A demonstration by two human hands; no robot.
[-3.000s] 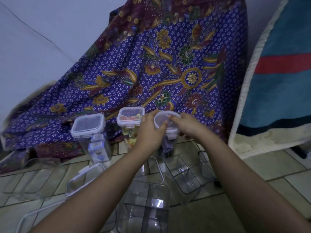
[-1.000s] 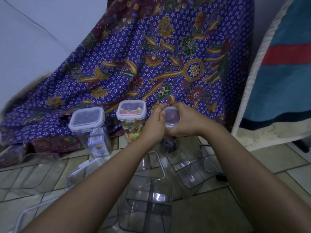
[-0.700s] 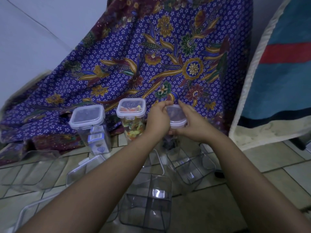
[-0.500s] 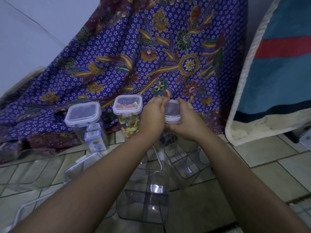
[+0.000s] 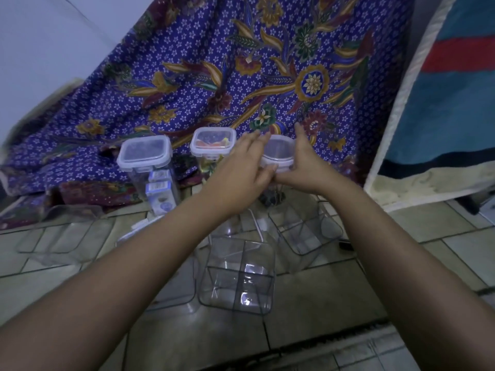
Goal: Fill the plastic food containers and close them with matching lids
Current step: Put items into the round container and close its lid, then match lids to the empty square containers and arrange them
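Three tall clear plastic containers stand lidded: the left holds small packets, the middle colourful bits, and the round-lidded third sits between the left hand and right hand, fingers spread flat against it. Empty clear tubs litter the tiled floor before a purple batik cloth.

Both forearms are bare to the frame edge, hands ungloved, no jewellery.

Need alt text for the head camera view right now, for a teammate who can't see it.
Both hands, left and right, flank a round-lidded container on a tiled floor, fingers spread. Two lidded square containers stand left of it, empty clear containers nearer, patterned purple cloth behind.
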